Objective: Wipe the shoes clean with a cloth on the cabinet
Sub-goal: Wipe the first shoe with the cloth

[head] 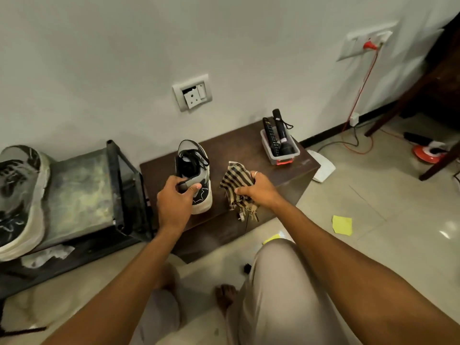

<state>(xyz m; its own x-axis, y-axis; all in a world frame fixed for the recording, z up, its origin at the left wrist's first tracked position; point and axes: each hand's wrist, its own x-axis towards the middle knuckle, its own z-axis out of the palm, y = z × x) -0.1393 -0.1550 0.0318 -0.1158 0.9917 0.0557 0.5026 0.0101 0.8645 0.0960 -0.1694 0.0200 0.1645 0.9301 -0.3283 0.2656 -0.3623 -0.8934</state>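
You are looking down at a low, dark brown cabinet [249, 150] standing against a pale wall. Just left of the cabinet a worn metal rack [82, 190] is standing, and a grey and black shoe with a white sole [22, 195] is lying on top of it, well apart from the cabinet.

Its matching shoe [193, 160] is sitting on the left part of the cabinet top, toe pointing toward the wall and heel toward the cabinet's front edge. Your left hand [175, 199] is gripping that heel, its fingers [174, 181] curling into the opening while the thumb is pressing on the outside.

Your right hand [260, 189] is hovering over the middle of the cabinet's front edge, its fingers [256, 175] bunching a beige and black checked cloth [235, 179], whose frayed end is hanging down past the edge.

On the cabinet's right back corner a small clear tray [283, 158] is holding a remote and a black torch.
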